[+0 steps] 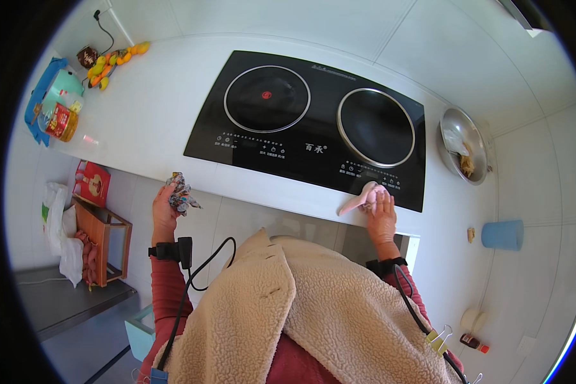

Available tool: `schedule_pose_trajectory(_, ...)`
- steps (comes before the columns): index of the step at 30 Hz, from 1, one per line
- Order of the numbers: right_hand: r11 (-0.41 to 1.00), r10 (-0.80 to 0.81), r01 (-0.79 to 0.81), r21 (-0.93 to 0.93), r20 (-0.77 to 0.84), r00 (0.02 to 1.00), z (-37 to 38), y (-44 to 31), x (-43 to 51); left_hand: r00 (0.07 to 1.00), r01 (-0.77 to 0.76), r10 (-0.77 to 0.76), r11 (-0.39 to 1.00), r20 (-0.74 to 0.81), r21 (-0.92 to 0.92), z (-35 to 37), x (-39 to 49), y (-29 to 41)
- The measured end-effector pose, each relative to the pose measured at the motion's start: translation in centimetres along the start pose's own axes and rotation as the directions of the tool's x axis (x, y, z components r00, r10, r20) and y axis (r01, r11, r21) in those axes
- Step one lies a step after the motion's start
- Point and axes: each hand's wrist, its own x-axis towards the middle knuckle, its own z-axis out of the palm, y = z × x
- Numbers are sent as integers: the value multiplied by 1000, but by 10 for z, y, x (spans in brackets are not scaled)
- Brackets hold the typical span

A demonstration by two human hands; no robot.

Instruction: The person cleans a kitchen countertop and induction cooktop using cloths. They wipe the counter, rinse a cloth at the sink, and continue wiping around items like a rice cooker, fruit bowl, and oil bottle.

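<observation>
My left hand (164, 209) grips a crumpled patterned cloth or wrapper (179, 194) just off the front edge of the white countertop (139, 129). Flat on a pink cloth (365, 198), my right hand (382, 218) presses it against the front right of the black double-burner cooktop (317, 115). One end of the pink cloth trails onto the white strip of counter in front. Two ringed cooking zones mark the glass, the left one with a red emblem at its middle. The palm side of my right hand is hidden.
A steel bowl (463, 144) with a plastic bag in it stands right of the cooktop, near a blue cup (502, 235). At the far left are fruit (106, 67) and an oil bottle (60, 122). Below them stands a wooden rack (101, 240). Cables run along both my sleeves.
</observation>
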Motion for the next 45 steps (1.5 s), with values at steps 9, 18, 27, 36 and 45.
schedule_pose_trajectory(9, 841, -429, 391, 373, 20, 903, 23, -162, 79, 997, -67, 67, 998, 25, 0, -10, -7, 8)
schedule_pose_trajectory(18, 981, -193, 192, 42, 23, 981, 47, -113, 117, 996, 10, -11, 1000, -85, -8, -67, -18, 11)
schedule_pose_trajectory(27, 881, -281, 335, -335, 201, 938, 46, -137, 173, 998, -3, 0, 999, -68, -52, -87, -6, 13)
schedule_pose_trajectory(36, 994, -50, 64, -85, 156, 986, 52, -122, 233, 986, 37, -43, 999, -162, -35, -95, -12, 2)
schedule_pose_trajectory(45, 996, 90, -87, -26, 208, 974, 78, -85, 401, 964, 4, -15, 999, -266, -44, -81, -18, 14)
